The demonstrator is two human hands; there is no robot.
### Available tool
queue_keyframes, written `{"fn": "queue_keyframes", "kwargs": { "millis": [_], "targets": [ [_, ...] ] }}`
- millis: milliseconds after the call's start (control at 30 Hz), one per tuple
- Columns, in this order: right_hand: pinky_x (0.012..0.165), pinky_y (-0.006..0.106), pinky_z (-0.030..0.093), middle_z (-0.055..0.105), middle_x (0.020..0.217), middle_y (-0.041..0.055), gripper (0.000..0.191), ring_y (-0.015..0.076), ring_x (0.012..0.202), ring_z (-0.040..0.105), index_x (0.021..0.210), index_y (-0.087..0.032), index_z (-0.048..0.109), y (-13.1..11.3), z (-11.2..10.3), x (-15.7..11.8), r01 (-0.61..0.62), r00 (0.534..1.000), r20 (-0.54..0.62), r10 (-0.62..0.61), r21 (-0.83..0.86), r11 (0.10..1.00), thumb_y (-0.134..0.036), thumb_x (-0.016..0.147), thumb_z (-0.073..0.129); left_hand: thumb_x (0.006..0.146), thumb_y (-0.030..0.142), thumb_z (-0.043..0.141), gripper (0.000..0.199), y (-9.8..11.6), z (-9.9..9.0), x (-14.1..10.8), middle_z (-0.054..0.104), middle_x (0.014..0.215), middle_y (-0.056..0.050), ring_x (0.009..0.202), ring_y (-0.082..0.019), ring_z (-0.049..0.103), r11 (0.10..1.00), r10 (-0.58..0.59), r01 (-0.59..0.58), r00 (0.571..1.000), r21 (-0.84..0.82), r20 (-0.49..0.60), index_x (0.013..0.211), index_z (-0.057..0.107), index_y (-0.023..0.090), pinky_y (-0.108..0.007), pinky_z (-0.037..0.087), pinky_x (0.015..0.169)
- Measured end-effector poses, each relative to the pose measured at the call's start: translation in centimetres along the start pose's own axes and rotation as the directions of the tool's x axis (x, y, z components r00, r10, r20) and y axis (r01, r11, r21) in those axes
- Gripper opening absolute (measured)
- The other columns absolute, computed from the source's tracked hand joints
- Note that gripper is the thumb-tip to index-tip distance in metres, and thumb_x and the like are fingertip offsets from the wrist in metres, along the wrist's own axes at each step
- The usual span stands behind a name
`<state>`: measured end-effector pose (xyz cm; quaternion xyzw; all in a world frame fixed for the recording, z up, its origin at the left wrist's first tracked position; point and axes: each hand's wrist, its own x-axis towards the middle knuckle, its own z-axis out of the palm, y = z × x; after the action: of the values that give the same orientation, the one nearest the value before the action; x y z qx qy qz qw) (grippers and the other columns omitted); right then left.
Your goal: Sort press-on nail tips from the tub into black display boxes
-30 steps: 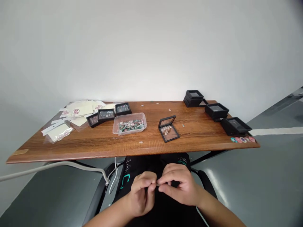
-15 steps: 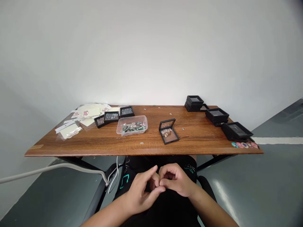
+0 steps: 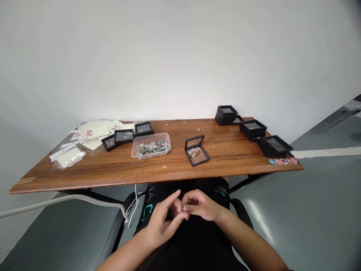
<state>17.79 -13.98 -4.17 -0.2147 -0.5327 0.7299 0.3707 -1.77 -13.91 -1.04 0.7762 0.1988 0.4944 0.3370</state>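
My left hand and my right hand meet fingertip to fingertip above my lap, in front of the table edge. Both are closed in a pinch, and whatever is between the fingertips is too small or hidden to make out. Beyond them on the table stands an open black case with its lid raised and several small pale pieces inside. To its left sits a clear plastic tub filled with small green and pink pieces.
Black framed boxes and a pile of white cards lie at the left of the wooden table. Stacked black boxes line the right side, near round stickers. A white cable crosses at lower left.
The view has turned and shifted slightly, so the table and hands appear further left and a little higher. The hands keep nearly the same pose, fingertips together.
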Motion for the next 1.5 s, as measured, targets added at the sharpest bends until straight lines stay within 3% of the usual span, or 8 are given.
{"fn": "queue_keyframes", "kwargs": {
  "millis": [333, 700, 900, 967, 1033, 1100, 1300, 1500],
  "targets": [
    [0.074, 0.031, 0.059, 0.068, 0.095, 0.0024, 0.031, 0.0130, 0.079, 0.065, 0.107, -0.014, 0.066, 0.5, -0.1, 0.1, 0.004, 1.000, 0.006, -0.004, 0.012, 1.000, -0.044, 0.100, 0.065, 0.097, 0.020, 0.069, 0.067, 0.2, 0.4, 0.3, 0.063, 0.074, 0.004, 0.059, -0.007, 0.060, 0.997, -0.062, 0.059, 0.996, -0.041, -0.070, 0.157, 0.042, 0.030, -0.015, 0.053, 0.055],
    [0.074, 0.032, 0.059, 0.068, 0.093, 0.0022, 0.033, 0.0130, 0.079, 0.065, 0.106, -0.014, 0.066, 0.2, -0.2, 0.3, 0.008, 0.997, -0.083, -0.009, -0.010, 1.000, -0.046, 0.101, 0.063, 0.098, 0.014, 0.064, 0.069, -0.6, 0.2, 0.1, 0.068, 0.087, 0.001, 0.067, -0.008, 0.069, 0.997, -0.078, 0.077, 0.995, -0.007, -0.062, 0.160, 0.037, 0.030, -0.019, 0.059, 0.061],
    [0.069, 0.027, 0.052, 0.064, 0.082, -0.0007, 0.031, 0.0110, 0.072, 0.060, 0.093, -0.016, 0.065, -0.6, 0.3, 0.6, 0.060, 0.942, -0.310, -0.125, -0.211, 0.976, -0.046, 0.094, 0.073, 0.092, 0.013, 0.071, 0.074, -1.2, -0.3, 0.0, 0.073, 0.081, 0.003, 0.061, -0.007, 0.062, 0.988, -0.062, 0.079, 0.991, 0.136, -0.122, 0.158, 0.041, 0.027, -0.017, 0.054, 0.057],
    [0.069, 0.027, 0.049, 0.066, 0.081, 0.0002, 0.028, 0.0112, 0.072, 0.058, 0.088, -0.018, 0.066, -1.1, 0.6, 0.5, 0.070, 0.902, -0.386, -0.194, -0.313, 0.947, -0.044, 0.091, 0.076, 0.089, 0.011, 0.073, 0.064, -1.2, -0.5, 0.3, 0.074, 0.081, 0.003, 0.060, -0.007, 0.061, 0.978, -0.046, 0.073, 0.989, 0.197, -0.139, 0.148, 0.051, 0.024, -0.018, 0.052, 0.057],
    [0.069, 0.029, 0.048, 0.068, 0.079, 0.0014, 0.024, 0.0123, 0.072, 0.059, 0.084, -0.019, 0.069, -1.4, 0.8, 0.5, 0.081, 0.869, -0.417, -0.264, -0.408, 0.910, -0.042, 0.091, 0.075, 0.087, 0.009, 0.075, 0.037, -1.1, -0.7, 0.6, 0.075, 0.082, 0.002, 0.063, -0.008, 0.063, 0.967, -0.018, 0.049, 0.992, 0.249, -0.126, 0.120, 0.067, 0.021, -0.019, 0.052, 0.059],
    [0.070, 0.030, 0.048, 0.070, 0.079, 0.0023, 0.020, 0.0137, 0.072, 0.060, 0.086, -0.020, 0.072, -1.6, 1.0, 0.4, 0.097, 0.851, -0.414, -0.324, -0.483, 0.870, -0.039, 0.090, 0.075, 0.086, 0.008, 0.075, 0.017, -0.8, -0.9, 1.1, 0.077, 0.082, 0.001, 0.067, -0.010, 0.065, 0.958, 0.019, 0.008, 0.996, 0.286, -0.091, 0.089, 0.064, 0.020, -0.021, 0.053, 0.064],
    [0.071, 0.034, 0.051, 0.076, 0.081, 0.0044, 0.023, 0.0170, 0.073, 0.063, 0.098, -0.023, 0.080, -1.4, 1.3, 0.4, 0.134, 0.826, -0.381, -0.416, -0.583, 0.801, -0.037, 0.080, 0.085, 0.087, 0.005, 0.072, 0.035, 0.0, -1.3, 1.9, 0.079, 0.086, 0.000, 0.067, -0.010, 0.066, 0.924, 0.080, -0.067, 0.997, 0.377, -0.018, 0.072, 0.045, 0.021, -0.023, 0.049, 0.065],
    [0.065, 0.029, 0.055, 0.077, 0.088, 0.0068, 0.025, 0.0161, 0.076, 0.068, 0.098, -0.021, 0.080, -1.1, 1.3, 0.4, 0.121, 0.846, -0.405, -0.345, -0.485, 0.866, -0.043, 0.088, 0.077, 0.087, 0.004, 0.072, 0.039, 0.0, -1.3, 2.0, 0.078, 0.083, 0.001, 0.061, -0.009, 0.057, 0.888, 0.136, -0.132, 0.990, 0.440, 0.022, 0.071, 0.041, 0.022, -0.024, 0.044, 0.061]
  ]
}}
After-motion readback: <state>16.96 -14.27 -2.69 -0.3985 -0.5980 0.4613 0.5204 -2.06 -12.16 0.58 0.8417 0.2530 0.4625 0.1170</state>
